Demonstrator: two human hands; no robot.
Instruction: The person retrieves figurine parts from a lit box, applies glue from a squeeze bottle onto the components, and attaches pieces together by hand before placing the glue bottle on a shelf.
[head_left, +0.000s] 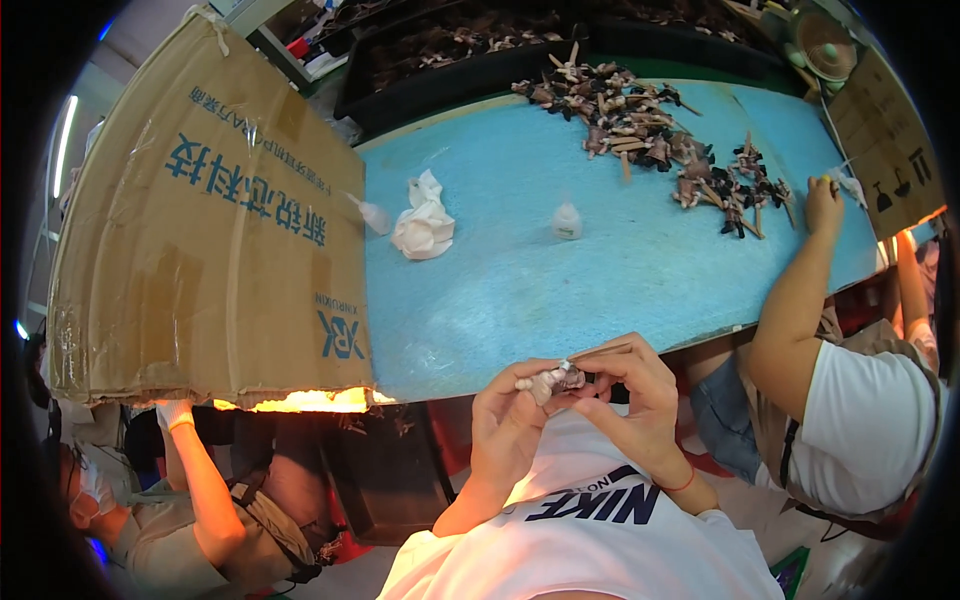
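Note:
Close to my body, below the table's near edge, I hold a small figurine (548, 384) between both hands. Its left end is pale and its middle is brownish. My left hand (503, 430) pinches the pale end with thumb and fingers. The fingers of my right hand (640, 405) close round the other end, hiding much of it. A thin brown strip (603, 351) lies along the right fingers; I cannot tell whether it belongs to the figurine. Further off on the blue table (470, 310) stands a small translucent squeeze bottle (567, 221).
Similar figurines with tan sticks form a heap (630, 120) at the back, with a smaller pile (735, 190) nearer. A crumpled tissue (424, 222) and second bottle (374, 215) lie by the big cardboard box (210, 240). A co-worker's arm (795, 290) reaches in at right. Black trays (450, 85) stand behind.

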